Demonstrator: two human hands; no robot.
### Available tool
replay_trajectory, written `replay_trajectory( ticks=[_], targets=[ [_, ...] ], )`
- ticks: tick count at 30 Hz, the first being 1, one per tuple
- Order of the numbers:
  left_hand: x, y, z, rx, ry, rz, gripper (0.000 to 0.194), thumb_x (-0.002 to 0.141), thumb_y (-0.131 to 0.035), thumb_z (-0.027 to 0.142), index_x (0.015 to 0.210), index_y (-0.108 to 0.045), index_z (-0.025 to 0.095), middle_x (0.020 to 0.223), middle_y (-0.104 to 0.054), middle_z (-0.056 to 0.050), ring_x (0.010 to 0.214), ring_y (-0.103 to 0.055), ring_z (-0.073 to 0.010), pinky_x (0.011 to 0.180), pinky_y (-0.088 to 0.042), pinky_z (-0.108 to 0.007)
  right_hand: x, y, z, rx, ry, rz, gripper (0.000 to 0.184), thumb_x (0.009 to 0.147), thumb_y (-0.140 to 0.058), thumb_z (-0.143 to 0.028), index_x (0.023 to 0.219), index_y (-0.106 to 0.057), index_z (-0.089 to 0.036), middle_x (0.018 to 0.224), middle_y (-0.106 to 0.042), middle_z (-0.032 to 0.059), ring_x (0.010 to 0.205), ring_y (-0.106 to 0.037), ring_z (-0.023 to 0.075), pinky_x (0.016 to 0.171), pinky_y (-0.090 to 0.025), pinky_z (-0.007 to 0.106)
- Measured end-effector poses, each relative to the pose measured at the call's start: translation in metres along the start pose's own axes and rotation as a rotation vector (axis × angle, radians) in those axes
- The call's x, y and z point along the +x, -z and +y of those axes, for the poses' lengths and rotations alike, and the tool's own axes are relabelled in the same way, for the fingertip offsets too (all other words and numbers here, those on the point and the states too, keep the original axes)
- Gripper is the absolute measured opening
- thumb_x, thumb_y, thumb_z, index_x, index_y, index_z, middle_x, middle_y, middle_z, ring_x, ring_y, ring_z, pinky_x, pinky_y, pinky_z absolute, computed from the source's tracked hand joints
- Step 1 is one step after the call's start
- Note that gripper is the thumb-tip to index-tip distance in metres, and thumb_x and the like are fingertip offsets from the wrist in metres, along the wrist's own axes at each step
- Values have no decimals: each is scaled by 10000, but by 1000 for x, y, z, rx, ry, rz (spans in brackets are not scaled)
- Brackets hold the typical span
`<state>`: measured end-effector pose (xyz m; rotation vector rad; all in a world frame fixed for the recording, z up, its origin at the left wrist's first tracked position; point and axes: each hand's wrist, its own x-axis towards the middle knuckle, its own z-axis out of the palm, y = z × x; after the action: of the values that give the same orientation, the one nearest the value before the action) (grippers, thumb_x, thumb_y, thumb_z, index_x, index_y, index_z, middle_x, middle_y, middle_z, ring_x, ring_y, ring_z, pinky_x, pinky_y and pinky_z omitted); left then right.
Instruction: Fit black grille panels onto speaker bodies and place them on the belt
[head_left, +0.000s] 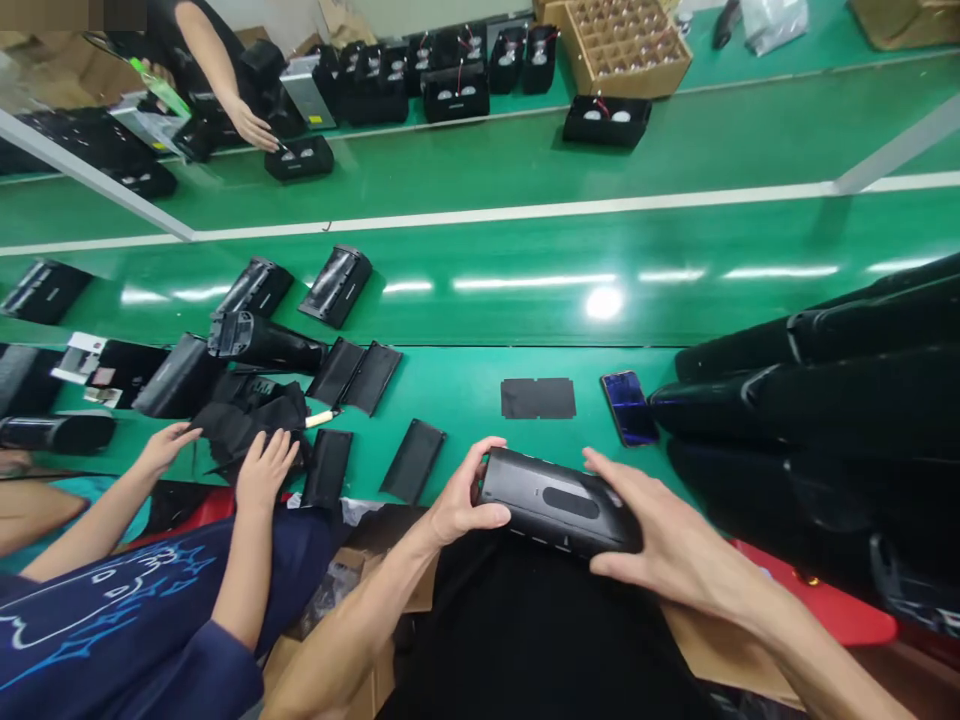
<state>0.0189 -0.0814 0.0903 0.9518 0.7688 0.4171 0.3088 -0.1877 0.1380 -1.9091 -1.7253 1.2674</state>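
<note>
A black plastic speaker housing [559,500] lies across my lap side of the green bench, with a long oval recess on its upper face. My left hand [466,497] grips its left end, thumb on the near edge. Around the right end curls my right hand [652,525], fingers on the far side and thumb at the near edge. Just beyond the housing, a flat black mesh sheet [538,398] rests on the bench. To the left of my left hand lies a black panel [414,460]. A phone [629,408] is beyond my right hand.
Tall black housings [810,400] crowd the right side. At left, a co-worker's hands [266,465] touch black cloth-like pieces [244,425] among several housings and panels. Across the white divider [480,217], another person's hand [251,125] works at a speaker box [300,160].
</note>
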Motion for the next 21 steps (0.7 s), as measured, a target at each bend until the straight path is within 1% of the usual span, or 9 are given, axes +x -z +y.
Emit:
replay_trajectory(
  ticks=[2, 5, 7, 10, 12, 14, 16, 18, 21],
  targets=[
    [-2, 0, -11, -58, -47, 25, 929, 661, -881, 432, 1463, -438, 283, 1359, -546, -87, 1140, -548, -295, 971, -421, -368, -10, -2, 17, 202, -82, 40, 1031, 761, -790, -540, 1642, -297, -331, 1658, -390, 117, 1478, -409, 413, 1184, -364, 585],
    [-1, 2, -16, -86, -60, 42, 886, 668, -857, 417, 1442, -450, 272, 1358, -542, -83, 1140, -533, -296, 971, -404, -365, -23, -10, 31, 471, -133, 79, 986, 782, -722, -670, 1590, -335, -260, 1634, -409, 169, 1472, -425, 408, 1177, -381, 555],
    [-1, 1, -13, -84, -54, 35, 867, 668, -845, 411, 1433, -460, 271, 1367, -540, -85, 1143, -528, -303, 975, -401, -373, -30, -17, 31, 527, -160, 100, 977, 758, -746, -688, 1553, -365, -267, 1607, -437, 168, 1440, -458, 412, 1146, -419, 537],
    [-1, -1, -9, -65, -61, 32, 838, 659, -835, 400, 1411, -487, 272, 1356, -552, -73, 1129, -529, -298, 966, -401, -368, -37, -26, 24, 536, -199, 156, 841, 778, -760, -636, 1479, -438, -299, 1546, -492, 134, 1363, -519, 396, 1078, -473, 490],
    [-1, -4, -10, -45, -64, 55, 806, 660, -824, 397, 1390, -509, 264, 1331, -570, -71, 1113, -533, -295, 954, -404, -363, -38, -31, 22, 576, -207, 191, 752, 798, -755, -606, 1429, -473, -310, 1496, -523, 116, 1306, -553, 372, 1027, -497, 450],
    [0, -6, -13, -47, -49, 101, 782, 666, -812, 395, 1378, -518, 256, 1291, -590, -71, 1099, -541, -295, 946, -410, -363, -35, -34, 23, 632, -212, 202, 713, 799, -764, -595, 1394, -492, -310, 1422, -564, 104, 1226, -589, 347, 973, -516, 417],
    [3, -7, -16, -76, 1, 154, 783, 677, -804, 397, 1388, -508, 259, 1217, -617, -62, 1070, -556, -286, 937, -414, -356, -30, -34, 27, 687, -235, 186, 695, 803, -764, -603, 1375, -503, -306, 1312, -611, 87, 1136, -618, 322, 939, -524, 401],
    [6, -5, -15, -107, 99, 176, 779, 710, -796, 416, 1410, -488, 270, 1143, -638, -46, 1025, -577, -265, 926, -415, -345, -23, -33, 32, 752, -276, 137, 692, 832, -735, -619, 1398, -491, -307, 1259, -628, 78, 1111, -629, 313, 951, -521, 410],
    [12, -1, -9, -119, 259, 143, 728, 780, -768, 468, 1425, -477, 294, 1102, -657, -32, 965, -602, -237, 912, -416, -335, -16, -28, 38, 799, -294, 59, 772, 851, -709, -640, 1487, -435, -299, 1363, -594, 107, 1220, -601, 337, 1033, -486, 456]
  ],
)
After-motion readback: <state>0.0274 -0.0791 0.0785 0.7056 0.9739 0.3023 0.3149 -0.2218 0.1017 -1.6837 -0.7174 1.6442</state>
